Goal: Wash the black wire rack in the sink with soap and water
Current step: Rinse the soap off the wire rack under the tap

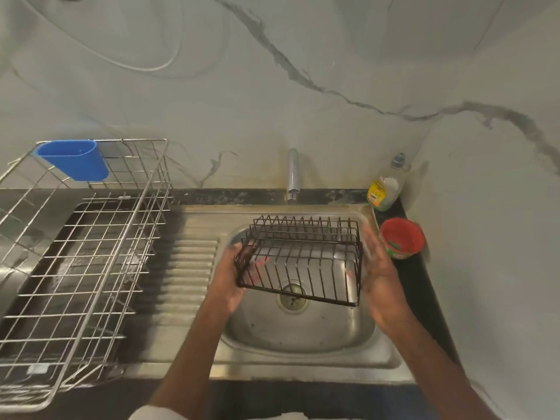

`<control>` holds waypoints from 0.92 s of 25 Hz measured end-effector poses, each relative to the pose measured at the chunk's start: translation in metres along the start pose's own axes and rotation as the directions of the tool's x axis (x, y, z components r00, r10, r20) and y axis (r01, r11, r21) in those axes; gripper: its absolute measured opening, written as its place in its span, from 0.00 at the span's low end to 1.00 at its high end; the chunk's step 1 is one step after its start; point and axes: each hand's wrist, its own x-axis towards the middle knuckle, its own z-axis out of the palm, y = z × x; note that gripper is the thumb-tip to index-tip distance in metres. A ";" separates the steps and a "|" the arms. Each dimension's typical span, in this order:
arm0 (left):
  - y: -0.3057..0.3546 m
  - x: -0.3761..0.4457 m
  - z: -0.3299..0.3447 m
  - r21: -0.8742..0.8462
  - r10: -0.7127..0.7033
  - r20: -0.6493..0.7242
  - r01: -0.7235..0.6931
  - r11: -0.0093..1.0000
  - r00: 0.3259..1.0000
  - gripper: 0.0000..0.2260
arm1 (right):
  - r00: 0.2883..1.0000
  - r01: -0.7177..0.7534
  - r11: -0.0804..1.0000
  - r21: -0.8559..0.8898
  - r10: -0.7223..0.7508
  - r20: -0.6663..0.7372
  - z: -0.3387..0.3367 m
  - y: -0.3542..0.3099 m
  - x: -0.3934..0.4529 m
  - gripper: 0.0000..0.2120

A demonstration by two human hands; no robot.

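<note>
The black wire rack (303, 256) is held above the steel sink basin (303, 328), tilted with its tines pointing up and away. My left hand (233, 277) grips the rack's left end, fingers curled through the wires. Against the rack's right end lies my right hand (378, 268), palm flat and fingers straight, looking wet or soapy. The tap (292, 177) stands behind the basin; no water is seen running. A dish soap bottle (384, 189) stands at the sink's back right corner.
A red tub (403, 237) sits on the dark counter right of the sink. On the left, a large steel wire drying basket (75, 268) holds a blue plastic cup holder (72, 159). The ribbed drainboard (181, 268) lies between basket and basin. A marble-patterned wall is behind.
</note>
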 end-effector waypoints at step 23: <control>0.041 -0.046 0.029 0.535 0.469 0.131 -0.460 0.708 0.874 0.34 | 0.912 -0.149 0.935 -0.321 0.004 -0.411 0.051 -0.035 0.004 0.41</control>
